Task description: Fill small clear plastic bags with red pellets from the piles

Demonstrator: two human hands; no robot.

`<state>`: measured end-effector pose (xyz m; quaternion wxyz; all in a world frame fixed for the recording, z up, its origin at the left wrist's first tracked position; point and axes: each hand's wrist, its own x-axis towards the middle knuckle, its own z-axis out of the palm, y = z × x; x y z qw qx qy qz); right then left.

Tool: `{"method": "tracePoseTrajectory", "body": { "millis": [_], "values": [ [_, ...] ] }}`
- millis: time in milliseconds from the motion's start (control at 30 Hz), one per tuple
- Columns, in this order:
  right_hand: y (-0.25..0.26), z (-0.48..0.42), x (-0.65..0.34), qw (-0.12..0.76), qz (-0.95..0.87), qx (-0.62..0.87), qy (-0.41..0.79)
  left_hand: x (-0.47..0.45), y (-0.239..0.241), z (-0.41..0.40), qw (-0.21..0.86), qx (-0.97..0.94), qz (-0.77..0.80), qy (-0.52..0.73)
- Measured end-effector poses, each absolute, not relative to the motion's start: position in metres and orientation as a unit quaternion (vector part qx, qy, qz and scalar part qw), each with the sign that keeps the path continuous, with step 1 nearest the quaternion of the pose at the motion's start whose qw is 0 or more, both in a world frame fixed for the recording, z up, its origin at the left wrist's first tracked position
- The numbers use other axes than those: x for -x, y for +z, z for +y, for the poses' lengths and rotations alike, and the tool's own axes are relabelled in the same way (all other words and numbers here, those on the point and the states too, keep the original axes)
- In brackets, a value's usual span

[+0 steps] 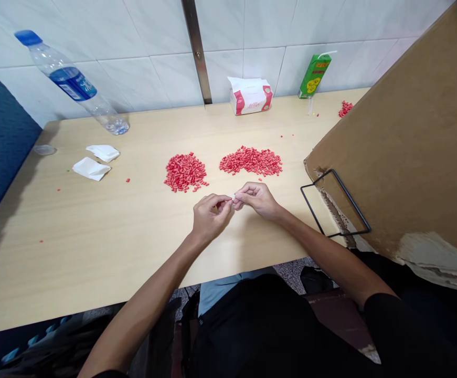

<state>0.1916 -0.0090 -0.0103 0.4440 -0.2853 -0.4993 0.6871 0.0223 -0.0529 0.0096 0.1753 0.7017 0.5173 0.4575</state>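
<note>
My left hand (212,214) and my right hand (256,199) meet fingertip to fingertip above the table, both closed in a pinch. Between them shows a tiny whitish piece (233,197), too small to name. A dark red speck is partly visible inside the curl of my left fingers. Just beyond my hands lie two heaps of small red cylindrical pieces: a rounded left heap (184,172) and a wider right heap (252,160). One loose red piece lies between the right heap and my right hand.
A tilted-looking plastic bottle (73,84), folded tissues (92,168), a tissue pack (252,96) and a green drink carton (314,76) stand or lie around the wooden table (134,236). At right are a large brown board (401,136), a black wire frame (346,197) and more red pieces (345,108).
</note>
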Motion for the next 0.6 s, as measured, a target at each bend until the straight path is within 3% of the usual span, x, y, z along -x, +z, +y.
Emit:
{"method": "tracePoseTrajectory", "body": {
  "millis": [600],
  "values": [
    [-0.0076,-0.01,-0.1908,0.438,-0.506,0.303,0.679,-0.0214,0.0072,-0.0517,0.147,-0.729,0.506,0.437]
  ]
}}
